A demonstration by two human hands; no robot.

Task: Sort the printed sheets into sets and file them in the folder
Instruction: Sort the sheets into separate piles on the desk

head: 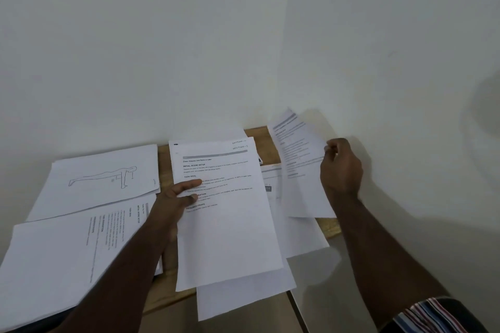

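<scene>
Printed sheets cover a small wooden table (270, 135). My left hand (173, 197) grips the left edge of a middle stack (230, 224) headed with text sections, thumb on top of the page. My right hand (341, 167) pinches the right edge of a single printed sheet (300, 165), lifted and tilted above the table's right side. At the far left lies a sheet with a line drawing of a figure in a plank pose (102, 178). In front of it lies a sideways text sheet (81, 246). No folder can be seen.
More sheets (300, 235) lie under the lifted page at the right and hang over the table's front edge. White walls meet in a corner right behind the table. A striped cloth (430, 313) shows at the bottom right.
</scene>
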